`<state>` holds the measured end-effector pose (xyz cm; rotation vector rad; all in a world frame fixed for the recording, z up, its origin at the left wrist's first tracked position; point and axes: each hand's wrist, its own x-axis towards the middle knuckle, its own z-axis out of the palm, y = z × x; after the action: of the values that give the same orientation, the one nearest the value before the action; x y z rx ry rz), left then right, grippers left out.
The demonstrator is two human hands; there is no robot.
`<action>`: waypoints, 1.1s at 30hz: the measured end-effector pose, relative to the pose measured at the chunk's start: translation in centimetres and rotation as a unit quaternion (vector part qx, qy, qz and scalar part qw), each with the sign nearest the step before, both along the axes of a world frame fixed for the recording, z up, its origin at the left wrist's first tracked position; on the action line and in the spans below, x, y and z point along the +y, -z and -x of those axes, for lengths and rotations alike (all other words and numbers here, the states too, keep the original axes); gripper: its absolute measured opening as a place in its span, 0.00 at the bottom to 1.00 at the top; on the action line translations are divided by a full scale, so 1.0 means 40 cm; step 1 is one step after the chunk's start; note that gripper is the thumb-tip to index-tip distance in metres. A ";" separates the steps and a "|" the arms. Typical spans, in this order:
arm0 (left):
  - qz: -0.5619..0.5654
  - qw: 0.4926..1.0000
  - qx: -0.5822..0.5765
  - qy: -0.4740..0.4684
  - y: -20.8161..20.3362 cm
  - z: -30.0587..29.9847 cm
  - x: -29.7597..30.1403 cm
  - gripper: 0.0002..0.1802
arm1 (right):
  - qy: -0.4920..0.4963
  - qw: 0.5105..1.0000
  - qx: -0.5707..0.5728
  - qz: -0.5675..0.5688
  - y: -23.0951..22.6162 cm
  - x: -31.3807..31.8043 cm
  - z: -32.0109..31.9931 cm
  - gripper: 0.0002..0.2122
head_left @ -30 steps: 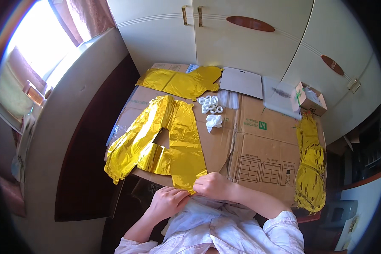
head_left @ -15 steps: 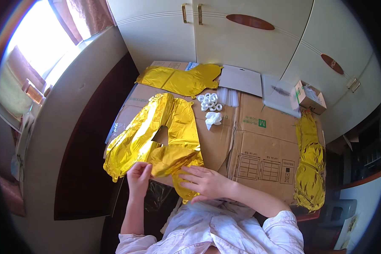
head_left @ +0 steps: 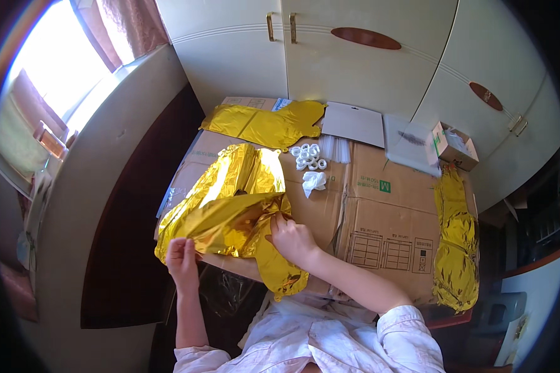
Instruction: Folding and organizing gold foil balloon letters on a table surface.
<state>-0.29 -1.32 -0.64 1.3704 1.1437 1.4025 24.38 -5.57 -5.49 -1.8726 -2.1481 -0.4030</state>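
A shiny gold foil balloon (head_left: 230, 214), flat and uninflated, lies on the near left of the cardboard-covered table, part of it folded over itself. My left hand (head_left: 182, 264) pinches its near left edge and holds that edge up off the cardboard. On the balloon's right side my right hand (head_left: 292, 241) has its fingers bent into the creased foil, gripping it; some fingertips are hidden in the fold. A rounded gold end hangs over the table's near edge, left of my right wrist. Another flat gold foil balloon (head_left: 255, 124) rests at the back left.
White tape rolls (head_left: 309, 156), a crumpled white tissue (head_left: 314, 181) and clear plastic strips (head_left: 335, 149) lie mid-table. Behind are a grey-white board (head_left: 353, 124), a clear plastic sheet (head_left: 410, 144) and a small box (head_left: 454, 147). More gold foil (head_left: 455, 242) lines the right edge. Cabinets (head_left: 367, 68) stand behind.
My left hand has moved left, pulling the foil edge with it and spreading the folded layer. My right hand has shifted slightly away from me, its spread fingers now bent into the foil.
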 end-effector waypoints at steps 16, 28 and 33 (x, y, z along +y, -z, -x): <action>-0.032 0.995 -0.078 -0.047 0.071 0.115 0.028 0.04 | -0.004 0.973 0.228 0.030 0.002 0.095 -0.061 0.26; -0.231 0.870 0.269 0.343 -0.072 -0.016 -0.079 0.07 | 0.073 0.625 0.703 0.331 -0.134 0.185 -0.140 0.09; -0.117 0.886 0.264 0.363 -0.079 -0.090 -0.032 0.09 | 0.026 0.618 0.722 0.310 -0.087 0.148 -0.149 0.08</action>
<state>3.32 -2.62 2.52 2.1527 0.6401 0.6403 30.34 0.34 -1.99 -1.4046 -0.9779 1.5256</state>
